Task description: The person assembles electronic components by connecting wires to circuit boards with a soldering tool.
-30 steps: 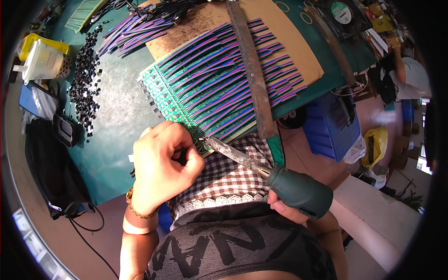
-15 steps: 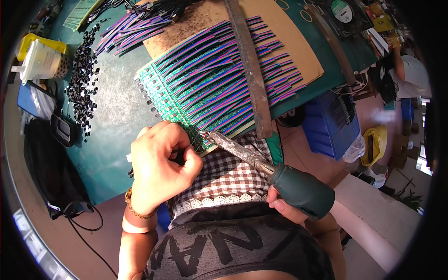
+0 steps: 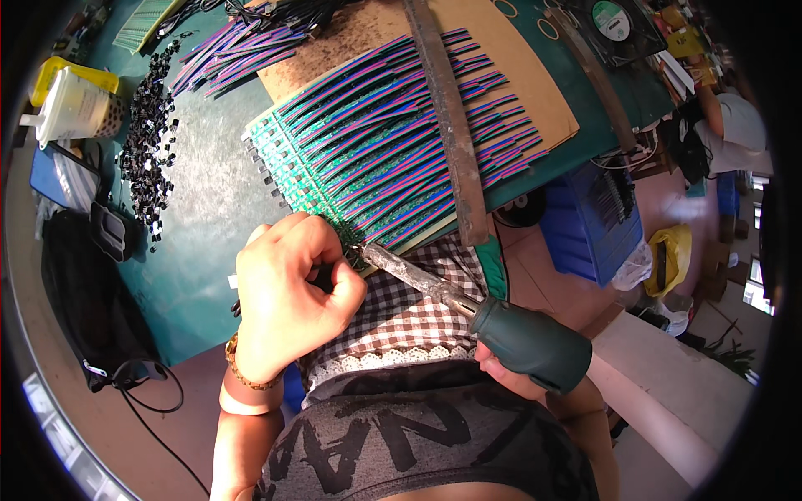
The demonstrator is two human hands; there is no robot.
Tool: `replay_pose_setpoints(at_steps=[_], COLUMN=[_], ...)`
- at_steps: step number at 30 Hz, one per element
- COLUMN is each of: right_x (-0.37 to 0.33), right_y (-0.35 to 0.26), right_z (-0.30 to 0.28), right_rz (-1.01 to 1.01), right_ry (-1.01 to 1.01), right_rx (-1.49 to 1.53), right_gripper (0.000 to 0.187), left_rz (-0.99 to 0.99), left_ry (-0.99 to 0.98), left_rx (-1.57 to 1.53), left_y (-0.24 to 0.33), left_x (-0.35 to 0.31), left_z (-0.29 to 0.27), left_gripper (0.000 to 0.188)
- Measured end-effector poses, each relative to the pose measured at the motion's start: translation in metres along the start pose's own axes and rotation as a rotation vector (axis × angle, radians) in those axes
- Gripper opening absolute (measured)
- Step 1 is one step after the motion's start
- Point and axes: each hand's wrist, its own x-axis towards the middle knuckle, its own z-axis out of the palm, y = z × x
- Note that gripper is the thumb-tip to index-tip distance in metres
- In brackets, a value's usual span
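A green circuit board panel (image 3: 288,171) lies on the bench, with rows of blue, pink and black ribbon wires (image 3: 368,142) running from it to the right. Across the wires rests a rusty flat metal bar (image 3: 451,125). My right hand (image 3: 510,376) is wrapped round the dark green handle of a soldering iron (image 3: 426,284), whose tip is at the panel's near corner beside my left fingers. My left hand (image 3: 296,275) is closed at that corner, thumb and fingers pinched together; whatever they hold is hidden beneath them.
Loose small black parts (image 3: 146,159) form a long pile at left, near a lidded plastic cup (image 3: 71,108). More ribbon wires (image 3: 242,54) are heaped at the back. Cardboard (image 3: 535,92) lies under the panel. A blue crate (image 3: 589,221) stands off the right bench edge; a person (image 3: 739,125) is beyond.
The soldering iron has shifted slightly left and toward me, its tip now lower along the panel's near corner. My left hand has hardly moved, still pinched at the same spot.
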Motion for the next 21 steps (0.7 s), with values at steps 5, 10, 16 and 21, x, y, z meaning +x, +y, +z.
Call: replay_pose_setpoints(at_steps=[5,10,16,21], right_x=[0.013,0.015,0.007,0.01], right_y=[-0.021,-0.026,-0.02,-0.013], right_z=[-0.009,-0.011,-0.002,-0.013], right_rz=[0.029,-0.082,-0.029,-0.087], right_ry=[-0.012,0.052,0.118,-0.017], right_rx=[-0.017,-0.147,0.244,0.186], right_gripper=[0.008,0.011,0.024,0.032], left_rz=[-0.018,-0.05,-0.056,-0.059], left_ry=[0.001,-0.007,-0.008,-0.013], left_rx=[0.003,0.0,-0.004,-0.02], left_y=[0.003,0.004,0.005,0.005], left_x=[0.001,0.001,0.0,0.002], left_z=[0.001,0.001,0.0,0.0], left_gripper=[0.015,0.014,0.014,0.014])
